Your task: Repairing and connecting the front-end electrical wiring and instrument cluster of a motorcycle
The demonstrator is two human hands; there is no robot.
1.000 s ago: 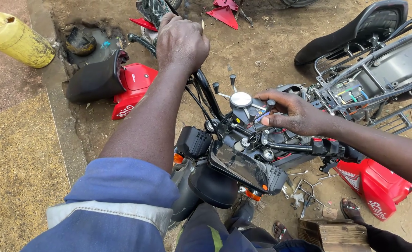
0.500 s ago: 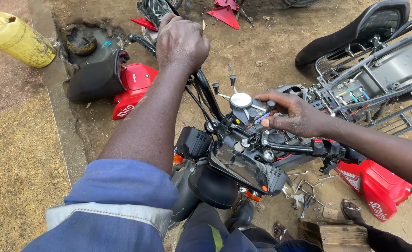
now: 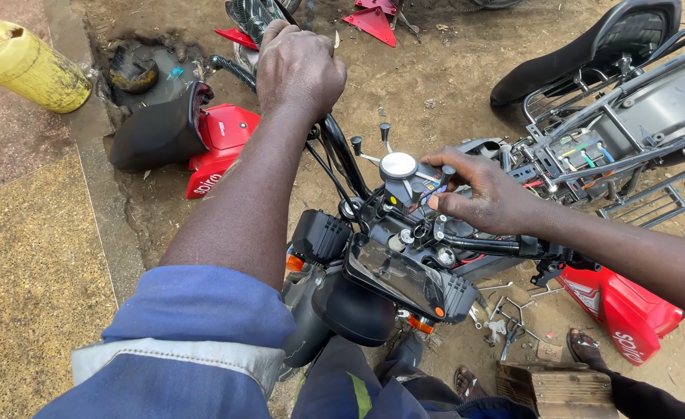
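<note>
On one handlebar point(image 3: 342, 159), left hand point(image 3: 300, 70) clamps; right hand point(image 3: 486, 198) pinches one knob point(image 3: 446, 174).

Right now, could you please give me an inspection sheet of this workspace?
Surface: bare dirt ground, paved strip at left.
Job's things: motorcycle handlebar; round steering-stem cap.
Clutter: red fairing panels, detached black seat, wrenches, yellow jerrycan.
Hands: left hand grips the handlebar end; right hand pinches a small part by the stem.
Cables: black cables along the bar; exposed wiring in the frame.
Surroundings: sandalled feet, wooden stool.
</note>
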